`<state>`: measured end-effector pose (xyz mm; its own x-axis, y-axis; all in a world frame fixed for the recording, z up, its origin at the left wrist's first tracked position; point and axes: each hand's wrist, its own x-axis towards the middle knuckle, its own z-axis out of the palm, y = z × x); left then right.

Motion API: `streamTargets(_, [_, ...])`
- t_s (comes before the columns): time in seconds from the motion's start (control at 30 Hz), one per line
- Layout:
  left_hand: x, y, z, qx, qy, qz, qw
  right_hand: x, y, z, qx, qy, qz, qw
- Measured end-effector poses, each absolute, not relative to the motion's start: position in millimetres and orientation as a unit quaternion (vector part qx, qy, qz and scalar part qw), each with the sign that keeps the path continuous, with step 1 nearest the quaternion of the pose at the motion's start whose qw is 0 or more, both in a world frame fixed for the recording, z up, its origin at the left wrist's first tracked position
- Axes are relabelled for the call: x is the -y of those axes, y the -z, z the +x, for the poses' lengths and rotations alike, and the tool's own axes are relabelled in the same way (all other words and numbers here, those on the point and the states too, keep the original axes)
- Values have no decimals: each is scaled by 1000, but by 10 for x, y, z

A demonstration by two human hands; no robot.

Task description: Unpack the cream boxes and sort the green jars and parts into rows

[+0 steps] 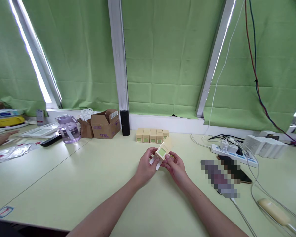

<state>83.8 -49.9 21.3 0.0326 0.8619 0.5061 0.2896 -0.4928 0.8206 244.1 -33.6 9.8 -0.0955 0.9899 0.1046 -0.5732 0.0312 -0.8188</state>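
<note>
Between my two hands, a small pale-yellow carton (164, 148) with a green square on its side is held tilted above the table. Its near end is open, with white flaps sticking out. My left hand (148, 164) grips the carton's left side near those flaps. On the other side, my right hand (176, 166) pinches it close to the open end. Beyond them stands a row of several similar small cartons (153, 135); the rightmost is partly hidden behind the held one.
A black cylinder (125, 122), a brown cardboard box (105, 125) and a purple jug (68, 129) stand back left. Another person's hand (2, 138) shows at far left. On the right lie a power strip (244, 158), two phones, cables and white boxes (263, 145).
</note>
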Motion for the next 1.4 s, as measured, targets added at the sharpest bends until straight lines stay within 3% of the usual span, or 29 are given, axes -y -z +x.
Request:
streamTargets(0.4, [460, -166, 824, -442, -556, 661, 243, 350, -120, 2449, 372, -656, -277, 595])
streamTargets(0.97, [439, -201, 810, -344, -567, 582, 471, 372, -159, 2495, 404, -652, -313, 560])
streamTargets(1.4, [397, -181, 788, -382, -546, 590, 456, 323, -110, 2521, 405, -609, -362, 578])
